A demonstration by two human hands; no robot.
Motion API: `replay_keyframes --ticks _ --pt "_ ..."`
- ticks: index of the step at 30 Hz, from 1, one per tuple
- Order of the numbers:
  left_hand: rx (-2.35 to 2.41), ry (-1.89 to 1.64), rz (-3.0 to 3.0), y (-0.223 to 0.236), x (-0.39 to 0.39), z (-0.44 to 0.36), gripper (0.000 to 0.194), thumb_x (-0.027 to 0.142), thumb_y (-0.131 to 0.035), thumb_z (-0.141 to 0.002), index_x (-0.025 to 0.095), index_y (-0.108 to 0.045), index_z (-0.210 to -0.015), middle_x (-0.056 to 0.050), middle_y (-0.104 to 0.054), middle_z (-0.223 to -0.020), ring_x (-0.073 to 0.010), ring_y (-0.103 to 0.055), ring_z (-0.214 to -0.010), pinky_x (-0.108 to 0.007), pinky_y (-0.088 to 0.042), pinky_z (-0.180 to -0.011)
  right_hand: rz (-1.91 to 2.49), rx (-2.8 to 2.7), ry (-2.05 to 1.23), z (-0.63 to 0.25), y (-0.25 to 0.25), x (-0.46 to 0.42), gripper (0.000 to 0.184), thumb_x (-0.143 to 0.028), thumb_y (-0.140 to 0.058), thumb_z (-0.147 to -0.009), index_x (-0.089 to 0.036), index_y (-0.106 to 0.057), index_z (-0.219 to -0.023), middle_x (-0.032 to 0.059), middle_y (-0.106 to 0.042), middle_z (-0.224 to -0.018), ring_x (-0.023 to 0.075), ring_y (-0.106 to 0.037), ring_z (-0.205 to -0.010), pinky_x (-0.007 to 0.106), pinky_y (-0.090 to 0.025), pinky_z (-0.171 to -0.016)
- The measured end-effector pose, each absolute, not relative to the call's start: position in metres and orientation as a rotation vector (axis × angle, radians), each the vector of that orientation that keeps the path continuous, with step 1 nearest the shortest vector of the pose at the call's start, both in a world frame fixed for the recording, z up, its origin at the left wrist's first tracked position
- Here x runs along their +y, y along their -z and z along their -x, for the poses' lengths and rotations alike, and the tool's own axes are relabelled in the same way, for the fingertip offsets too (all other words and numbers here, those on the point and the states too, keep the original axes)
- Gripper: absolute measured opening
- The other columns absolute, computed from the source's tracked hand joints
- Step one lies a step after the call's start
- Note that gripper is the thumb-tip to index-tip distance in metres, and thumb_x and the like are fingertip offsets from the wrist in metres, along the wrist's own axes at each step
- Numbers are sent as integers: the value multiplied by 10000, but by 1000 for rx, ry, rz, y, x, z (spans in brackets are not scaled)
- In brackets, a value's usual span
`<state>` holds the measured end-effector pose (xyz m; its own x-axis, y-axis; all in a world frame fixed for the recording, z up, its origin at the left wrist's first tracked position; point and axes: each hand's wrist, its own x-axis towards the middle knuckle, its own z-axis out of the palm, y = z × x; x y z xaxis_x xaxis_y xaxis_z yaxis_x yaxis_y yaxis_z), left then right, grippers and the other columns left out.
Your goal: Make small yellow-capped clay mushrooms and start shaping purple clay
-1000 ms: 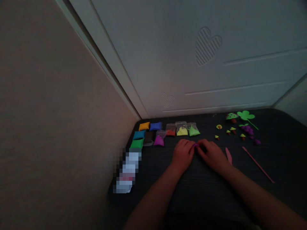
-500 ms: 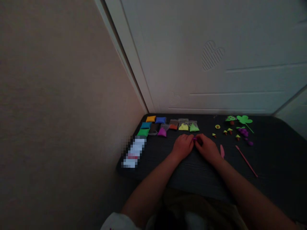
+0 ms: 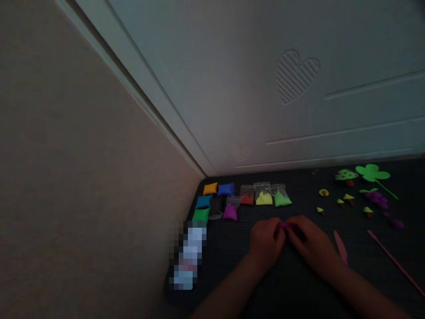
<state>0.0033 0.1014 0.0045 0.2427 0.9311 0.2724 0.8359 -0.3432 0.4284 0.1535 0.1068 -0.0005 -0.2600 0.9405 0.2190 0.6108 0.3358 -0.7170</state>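
Note:
A small strip of purple modelling clay (image 3: pixel 283 225) is pinched between the fingertips of both hands, low over the dark table. My left hand (image 3: pixel 265 241) is closed on its left end, fingers curled. From the other side, my right hand (image 3: pixel 310 241) grips the right end between thumb and fingers. Part of the clay is hidden by the fingers. A pink plastic knife (image 3: pixel 341 248) lies just right of my right hand, and farther right is a thin pink stick tool (image 3: pixel 395 261). Beyond my hands is an opened bag of purple clay (image 3: pixel 231 210).
Bags of clay, among them yellow (image 3: pixel 264 197), light green (image 3: pixel 281 198) and orange (image 3: pixel 210 189), line the table's back left. At the right are small clay mushrooms (image 3: pixel 348 197), a purple grape cluster (image 3: pixel 376 199) and a green four-petal shape (image 3: pixel 372 173). A blurred-out pale item (image 3: pixel 191 254) lies left.
The view has tilted and come closer, so the table's things appear larger and lower. Both hands still hold the purple clay, which now shows as a wider strip between them.

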Motion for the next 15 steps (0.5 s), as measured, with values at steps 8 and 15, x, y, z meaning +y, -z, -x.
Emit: replay_keyframes --ticks 8,15 --pt "1457 -1148 -2216 -86 153 -17 144 222 -509 -833 206 -592 -950 -25 -666 -905 -159 -598 -862 -314 -476 -796 1361 -1821 -503 -162 -94 147 123 -227 -498 -828 -203 -556 -934 33 -633 -869 161 -599 -809 294 -480 -737" --pt "1613 -1396 -2023 -128 169 -16 65 188 -609 -760 200 -609 -823 -6 -649 -780 -163 -599 -752 -327 -484 -685 1351 -1806 -366 -153 -139 168 76 -210 -547 -802 -216 -566 -875 -6 -641 -770 142 -610 -703 256 -472 -645"
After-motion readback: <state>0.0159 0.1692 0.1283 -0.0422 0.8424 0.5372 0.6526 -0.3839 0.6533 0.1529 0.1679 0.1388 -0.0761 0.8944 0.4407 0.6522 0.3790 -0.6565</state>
